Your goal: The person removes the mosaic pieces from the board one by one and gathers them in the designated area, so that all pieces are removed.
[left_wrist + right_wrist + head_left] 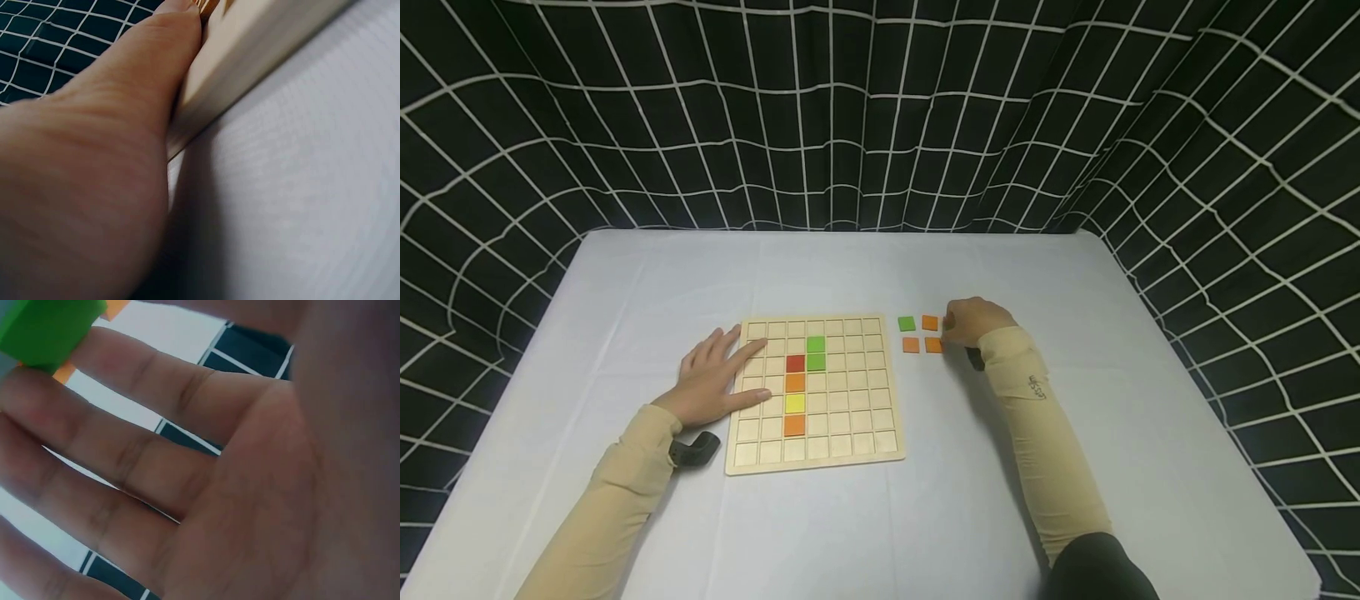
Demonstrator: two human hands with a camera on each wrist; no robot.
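Note:
A wooden grid board point(857, 397) lies flat on the table. Set in its squares are two green tiles point(816, 344), a red tile point(795, 363), two orange tiles point(794, 425) and a yellow tile point(795, 403). My left hand point(706, 383) rests spread at the board's left edge, with thumb and index finger over it. In the left wrist view, the thumb side lies against the board's side point(250, 69). To the right of the board, my right hand point(976, 321) pinches a green tile point(53, 331) at its fingertips; the head view hides this tile.
Between the board and my right hand lie a loose green tile point(906, 323) and three orange tiles point(911, 345), close together. A white cloth covers the table point(820, 533). Dark curtains with a white grid point(850, 117) stand behind and at both sides.

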